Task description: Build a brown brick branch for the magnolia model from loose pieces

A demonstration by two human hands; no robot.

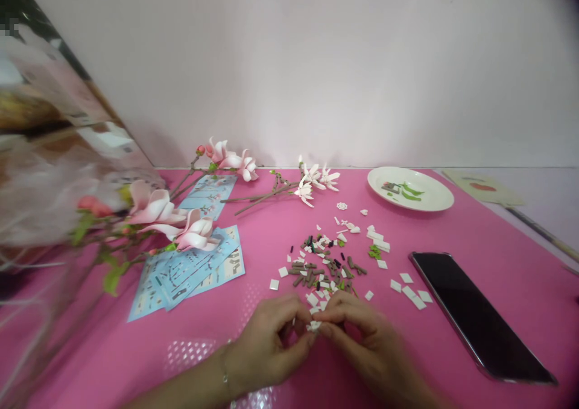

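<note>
Left hand point(266, 339) and right hand point(362, 330) met low over the pink desk point(266, 234), each grip pinching one white piece point(314, 325), just nearer than the loose bricks point(313, 279). Phone point(479, 318) lay right, plate point(436, 199) beyond.

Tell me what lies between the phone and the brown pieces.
In the head view, several flat white tiles lie between the phone and the brown pieces.

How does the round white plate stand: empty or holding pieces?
Holding pieces: slender green leaf-shaped pieces lie on the round white plate.
</note>
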